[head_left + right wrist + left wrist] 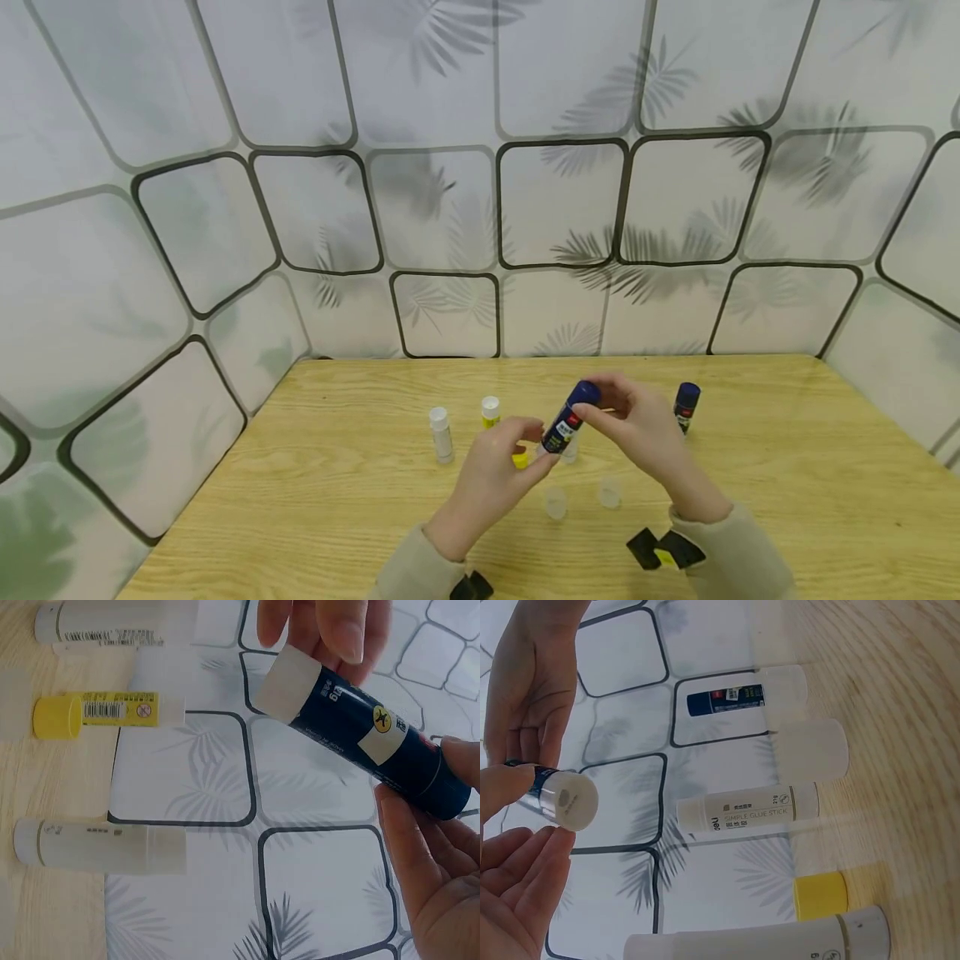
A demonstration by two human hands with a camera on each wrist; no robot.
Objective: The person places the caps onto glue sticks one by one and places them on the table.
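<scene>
A dark blue glue stick (564, 427) with a white base is tilted above the table between both hands. My right hand (645, 425) pinches its blue cap end between thumb and fingers. With thumb and fingertips, my left hand (487, 471) holds the white base, whose round end faces the left wrist camera. In the right wrist view the label of the blue glue stick (375, 735) shows, and the left fingers (337, 630) lie by the base. Under the hands stand a white glue stick (750, 810) and a small yellow cap (821, 895).
Another white glue stick (442, 437) and a yellow one with a white top (491, 410) stand to the left. A second blue glue stick (686, 408) stands to the right. Two translucent caps, one nearer the left (556, 503), one right (610, 493), sit in front. Patterned cloth walls surround the wooden table (337, 517).
</scene>
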